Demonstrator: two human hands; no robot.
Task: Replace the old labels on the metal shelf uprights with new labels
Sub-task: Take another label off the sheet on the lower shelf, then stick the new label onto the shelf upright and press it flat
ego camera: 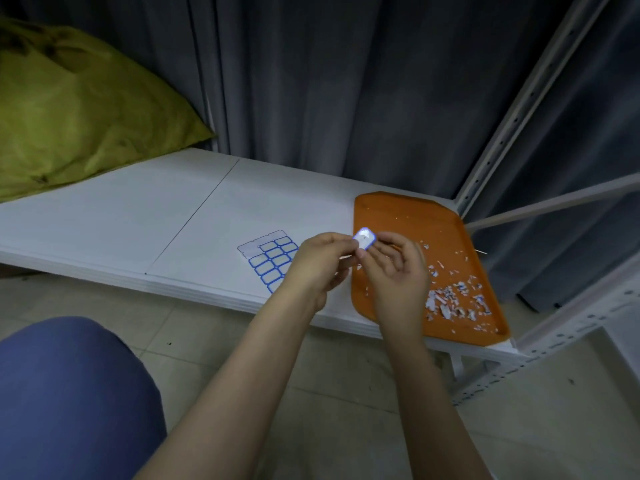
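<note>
Above the white shelf board (138,216), between the label sheet (272,263) and the orange tray (415,216), both hands are holding one small blue-bordered label (364,239) up off the surface. I am seeing the left hand (318,268) pinching the label's left edge with curled fingertips, while the right hand (398,275) is closing its fingertips on the right and lower side. The label is facing up toward the camera and sitting tilted, one rounded corner pointing away from me. It is reading almost square from this angle, so I cannot tell its long axis for certain.

The label sheet is lying flat on the shelf board just left of the hands, its long axis running from the front edge toward the back and leaning a little left at the far end. Its far row is showing only pale empty outlines, and the nearer rows are showing blue frames.

The tray is resting at the right end of the shelf, long axis also running front to back, and torn paper scraps (453,299) are lying scattered in its near half. A white perforated upright (512,109) is rising behind the tray. A yellow-green sack (69,109) is sitting at the far left, with a grey curtain (346,81) hanging behind.
</note>
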